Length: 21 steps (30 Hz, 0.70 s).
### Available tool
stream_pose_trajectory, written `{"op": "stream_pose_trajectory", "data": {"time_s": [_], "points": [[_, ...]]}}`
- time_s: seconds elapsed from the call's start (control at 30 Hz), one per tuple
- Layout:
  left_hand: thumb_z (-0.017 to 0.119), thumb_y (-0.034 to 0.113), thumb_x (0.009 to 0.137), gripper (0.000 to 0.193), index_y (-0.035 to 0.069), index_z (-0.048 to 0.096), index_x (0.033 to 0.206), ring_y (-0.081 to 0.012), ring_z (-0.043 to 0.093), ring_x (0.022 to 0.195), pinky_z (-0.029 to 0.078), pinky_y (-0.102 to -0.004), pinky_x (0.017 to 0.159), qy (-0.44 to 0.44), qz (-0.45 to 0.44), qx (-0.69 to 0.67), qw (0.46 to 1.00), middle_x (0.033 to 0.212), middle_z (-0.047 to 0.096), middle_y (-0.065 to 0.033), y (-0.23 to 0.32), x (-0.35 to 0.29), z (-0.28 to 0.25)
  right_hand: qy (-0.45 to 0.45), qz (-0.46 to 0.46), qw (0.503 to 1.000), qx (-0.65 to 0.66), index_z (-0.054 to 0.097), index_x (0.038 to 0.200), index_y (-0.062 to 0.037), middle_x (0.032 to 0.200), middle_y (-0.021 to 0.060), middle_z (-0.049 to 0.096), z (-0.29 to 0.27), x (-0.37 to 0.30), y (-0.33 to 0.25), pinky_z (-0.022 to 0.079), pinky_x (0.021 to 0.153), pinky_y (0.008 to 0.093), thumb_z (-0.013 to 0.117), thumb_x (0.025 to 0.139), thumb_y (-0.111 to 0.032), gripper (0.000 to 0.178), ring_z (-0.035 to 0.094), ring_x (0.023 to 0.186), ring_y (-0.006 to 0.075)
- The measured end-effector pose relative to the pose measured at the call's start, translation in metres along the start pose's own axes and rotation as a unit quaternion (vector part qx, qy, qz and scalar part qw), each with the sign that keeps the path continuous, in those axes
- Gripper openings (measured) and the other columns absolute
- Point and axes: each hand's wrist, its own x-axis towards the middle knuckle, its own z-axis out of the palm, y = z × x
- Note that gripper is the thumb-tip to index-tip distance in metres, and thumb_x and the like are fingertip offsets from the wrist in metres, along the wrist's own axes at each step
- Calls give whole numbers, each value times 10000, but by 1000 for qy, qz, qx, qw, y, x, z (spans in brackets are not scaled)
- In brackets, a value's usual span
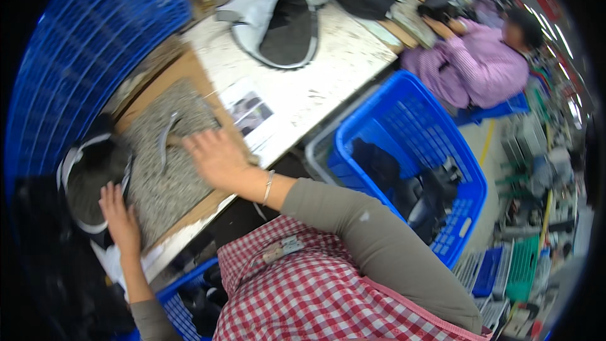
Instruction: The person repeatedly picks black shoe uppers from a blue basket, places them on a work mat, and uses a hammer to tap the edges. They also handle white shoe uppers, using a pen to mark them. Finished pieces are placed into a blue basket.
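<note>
- Head view: the left hand (pixel 120 221) is flat with straight fingers, resting at the lower right edge of a black-and-white upper (pixel 95 183). No grip on it that I can see, just touching.
- That upper sits at the far left of the mat (pixel 170 199), long axis running roughly up and down the picture. Left hand is clearly the nearer one; the right is well apart from it, across the mat.
- Right hand (pixel 218 159) is draped over the mat, fingers loosely spread and not curled round anything. It's a bit blurry, so can't tell how firmly it's pressing.
- Right by those fingertips is what looks like a hammer (pixel 165 142): curved metal head just left of the hand, lying near up-and-down, and a wooden handle that seems to run crosswise under the palm. So the hammer is between the two hands, much closer to the right.
- Further off, a second upper (pixel 287 28) lies on the white table (pixel 328 91), past a printed sheet (pixel 252 117).
</note>
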Motion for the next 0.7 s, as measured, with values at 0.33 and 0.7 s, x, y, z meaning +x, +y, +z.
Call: {"op": "stream_pose_trajectory", "data": {"time_s": [0.33, 0.7], "points": [[467, 36, 950, 620, 56, 397, 1566, -317, 379, 1488, 264, -491, 1249, -47, 27, 303, 951, 1614, 419, -109, -67, 38, 41, 41, -14, 999, 26, 560, 1379, 43, 1239, 136, 592, 8, -5, -1, 393, 943, 418, 680, 840, -204, 605, 523, 1122, 285], [595, 254, 1024, 250, 106, 697, 1197, -387, 683, 899, 547, -465, 737, 38, -147, 121, 981, 991, 724, -148, -44, 88, -55, 71, -14, 997, 31, 599, 1375, -29, 1244, 115, 611, 1, -4, 1, 416, 931, 414, 692, 855, -184, 550, 538, 1124, 279]]}}
